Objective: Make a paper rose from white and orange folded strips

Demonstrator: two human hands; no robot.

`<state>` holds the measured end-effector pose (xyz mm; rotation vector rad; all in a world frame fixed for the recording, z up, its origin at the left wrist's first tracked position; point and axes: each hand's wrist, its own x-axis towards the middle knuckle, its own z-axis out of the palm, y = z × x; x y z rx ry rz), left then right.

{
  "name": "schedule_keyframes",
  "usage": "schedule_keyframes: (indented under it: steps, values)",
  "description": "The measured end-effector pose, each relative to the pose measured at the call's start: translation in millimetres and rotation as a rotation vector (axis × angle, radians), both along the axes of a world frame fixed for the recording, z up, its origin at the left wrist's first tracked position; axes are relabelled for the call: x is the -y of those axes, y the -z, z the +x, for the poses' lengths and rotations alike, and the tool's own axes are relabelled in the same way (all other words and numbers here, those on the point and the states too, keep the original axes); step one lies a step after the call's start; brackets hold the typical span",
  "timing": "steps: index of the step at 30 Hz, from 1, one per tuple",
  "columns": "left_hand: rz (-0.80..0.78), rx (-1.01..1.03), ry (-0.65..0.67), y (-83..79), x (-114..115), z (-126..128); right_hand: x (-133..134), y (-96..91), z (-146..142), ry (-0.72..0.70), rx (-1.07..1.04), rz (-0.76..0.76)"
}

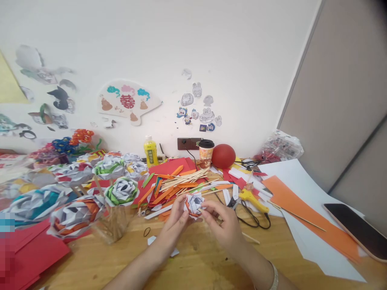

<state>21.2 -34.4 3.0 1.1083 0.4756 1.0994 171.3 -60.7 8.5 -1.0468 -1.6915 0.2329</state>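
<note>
Both of my hands meet over the wooden table (199,262) around a small paper rose (194,203) folded from white and orange strips. My left hand (174,220) cups it from the left with fingers curled on its side. My right hand (221,222) pinches its right edge with thumb and fingertips. Just behind the rose lies a heap of wooden sticks (184,180) and coloured paper strips (165,191).
Several finished paper roses (121,191) stand on sticks at the left, some in a clear cup (113,227). Red paper (33,249) lies front left. A yellow glue gun (253,199), scissors (234,201), orange sheet (305,217) and phone (356,229) lie right. Bottle (150,151), cup (206,153), red ball (223,156) stand behind.
</note>
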Motion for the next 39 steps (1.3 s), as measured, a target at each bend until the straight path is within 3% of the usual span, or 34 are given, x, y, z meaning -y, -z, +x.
schedule_keyframes:
  steps: [6,15,18,22,25,32,39]
  values:
    - [0.051,-0.085,-0.003,2.5,-2.3,-3.5,0.7,-2.6,1.9,-0.039,0.034,-0.027]
    - [0.149,-0.171,-0.040,1.2,-0.4,-2.4,-0.3,-0.3,2.0,0.034,0.102,0.061]
    - [0.133,-0.178,-0.055,0.8,-0.4,-1.9,0.0,-3.1,2.2,-0.021,0.017,-0.030]
    - [0.154,-0.201,-0.081,-1.5,-0.5,-1.4,1.0,-9.4,2.3,-0.149,-0.099,-0.262]
    - [0.187,-0.195,-0.070,0.5,-1.3,-1.0,0.8,-11.4,1.9,-0.136,-0.135,-0.313]
    - [0.171,-0.161,-0.043,7.9,-2.0,-0.6,-0.2,-5.2,2.3,0.052,0.045,-0.088]
    - [0.134,-0.115,-0.078,7.1,-2.3,2.6,-2.0,1.5,0.9,0.222,0.311,0.301]
